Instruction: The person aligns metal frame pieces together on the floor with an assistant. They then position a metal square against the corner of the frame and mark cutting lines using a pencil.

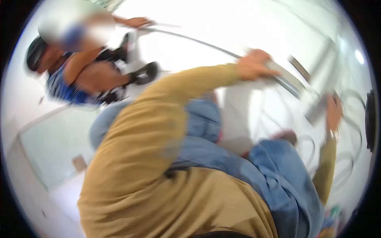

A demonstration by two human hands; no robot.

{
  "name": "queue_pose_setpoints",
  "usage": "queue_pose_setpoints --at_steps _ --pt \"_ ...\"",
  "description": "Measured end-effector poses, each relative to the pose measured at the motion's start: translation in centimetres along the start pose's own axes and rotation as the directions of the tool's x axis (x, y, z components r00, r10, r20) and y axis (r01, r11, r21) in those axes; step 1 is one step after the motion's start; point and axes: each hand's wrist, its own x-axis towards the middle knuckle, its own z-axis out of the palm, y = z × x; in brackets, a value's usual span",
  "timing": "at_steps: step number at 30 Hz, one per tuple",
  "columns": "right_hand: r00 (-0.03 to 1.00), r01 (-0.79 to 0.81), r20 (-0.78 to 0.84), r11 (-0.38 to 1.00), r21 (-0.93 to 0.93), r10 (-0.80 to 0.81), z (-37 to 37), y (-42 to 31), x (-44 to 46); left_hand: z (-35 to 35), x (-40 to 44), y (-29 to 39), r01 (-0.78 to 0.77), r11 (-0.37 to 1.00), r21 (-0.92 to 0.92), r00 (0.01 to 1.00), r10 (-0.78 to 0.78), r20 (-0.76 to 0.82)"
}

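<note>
My left hand [254, 65] is closed over a long, thin metal bar [194, 41] near its right end. The bar runs away to the upper left, close to another person's hand [138, 22]. Under and beyond my left hand, a wider pale metal strip [287, 81] extends to the right. My right hand [334, 111] is at the far right, its fingers curled beside a grey, flat-sided piece [317, 109]. Motion blur hides what those fingers grip. A short brown-edged piece [299, 69] lies between and above my hands.
Another person [75, 75] crouches at the upper left. Looping cables or strips [353, 131] lie on the white floor at right, near a dark object [370, 121] at the edge. A pale greenish panel [55, 146] with a small brown piece [79, 163] is at left.
</note>
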Motion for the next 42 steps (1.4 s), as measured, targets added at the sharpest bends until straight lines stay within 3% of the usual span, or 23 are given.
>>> queue_pose_setpoints --at_steps 1,3,7,8,10,11,13,14,16,17,18,20,24,27,31,34,36,37,38,39,40,42 --pt "0.997 -0.064 0.037 0.998 -0.013 0.064 0.2 0.5 0.6 0.0 0.6 -0.6 -0.053 0.998 -0.022 0.999 0.053 -0.003" --pt "0.999 -0.034 -0.002 0.998 0.06 0.034 0.8 0.4 0.7 0.3 0.8 -1.2 -0.058 0.997 0.058 0.998 0.058 0.003" --pt "0.999 -0.037 -0.018 0.999 0.033 0.038 0.2 -0.5 0.6 -0.2 1.4 -1.1 -0.048 0.997 0.068 0.998 0.05 -0.028" --pt "0.992 -0.122 0.029 0.992 -0.01 0.123 0.1 -0.2 1.1 -0.2 1.4 -1.1 -0.019 0.999 0.034 0.999 0.02 -0.029" --pt "0.999 -0.049 -0.009 0.977 0.209 0.052 1.5 2.8 2.2 -0.3 1.7 -1.5 -0.045 0.997 -0.064 0.998 0.042 -0.054" --pt "0.986 0.166 -0.006 0.981 0.1 -0.166 2.1 4.0 2.9 0.7 1.4 -1.8 -0.061 0.982 -0.18 0.987 0.032 -0.158" --pt "0.988 0.149 0.041 0.984 -0.093 -0.146 1.7 1.0 2.1 0.3 2.5 0.3 0.023 0.971 -0.236 0.999 -0.033 -0.041" --pt "0.989 0.145 0.064 0.971 -0.189 -0.136 1.5 -0.5 1.8 1.1 3.1 1.2 0.053 0.973 -0.223 0.994 -0.072 -0.079" --pt "0.984 -0.173 0.019 0.973 -0.154 0.178 1.3 -6.9 0.7 0.4 4.4 4.0 0.004 0.96 -0.28 0.968 -0.075 -0.24" --pt "0.985 0.082 -0.134 0.981 -0.179 -0.106 2.9 -4.6 1.6 -0.4 5.2 5.5 -0.03 0.953 -0.302 0.976 -0.037 -0.213" --pt "0.965 0.109 -0.182 0.919 -0.38 -0.189 3.2 -5.8 1.8 -0.2 5.5 6.6 -0.048 0.946 -0.32 0.981 -0.015 -0.194" --pt "0.961 0.031 -0.25 0.949 -0.314 -0.114 3.3 -7.7 1.6 0.3 5.8 7.9 -0.065 0.943 -0.326 0.986 0.011 -0.164" --pt "0.997 -0.067 -0.044 0.948 -0.312 0.056 3.8 -9.4 3.7 0.3 7.1 6.2 0.037 0.959 -0.28 0.974 -0.097 -0.203" --pt "0.979 -0.163 -0.16 0.947 -0.277 0.122 3.3 -10.8 2.8 0.6 8.3 4.0 0.1 0.935 -0.341 0.955 -0.186 -0.23" --pt "0.971 -0.16 -0.208 0.964 -0.213 0.116 3.6 -11.2 2.5 1.6 8.1 2.4 0.143 0.945 -0.293 0.94 -0.223 -0.258" --pt "0.979 -0.119 -0.195 0.955 -0.273 0.066 3.5 -11.5 2.7 2.4 8.0 2.7 0.161 0.941 -0.299 0.913 -0.257 -0.316" --pt "0.969 -0.155 -0.23 0.945 -0.289 0.089 3.3 -11.9 2.6 2.4 8.1 3.4 0.072 0.966 -0.25 0.911 -0.165 -0.379" --pt "0.969 -0.153 -0.232 0.945 -0.289 0.086 3.0 -12.2 2.4 2.0 8.6 5.2 -0.005 0.951 -0.308 0.911 -0.122 -0.394" --pt "0.969 -0.136 -0.238 0.946 -0.294 0.065 2.8 -12.1 2.3 1.5 9.1 7.6 0.011 0.862 -0.507 0.944 -0.177 -0.279" --pt "0.97 -0.124 -0.237 0.947 -0.295 0.053 2.8 -12.0 2.2 1.3 9.4 10.4 0.17 0.76 -0.627 0.956 -0.281 -0.081" --pt "0.97 -0.109 -0.238 0.948 -0.299 0.037 2.6 -11.8 2.1 1.8 9.8 12.9 0.253 0.725 -0.641 0.947 -0.321 0.011" --pt "0.972 -0.088 -0.234 0.948 -0.307 0.015 2.7 -11.6 2.0 5.1 11.0 15.2 0.422 0.477 -0.771 0.88 -0.42 0.222"
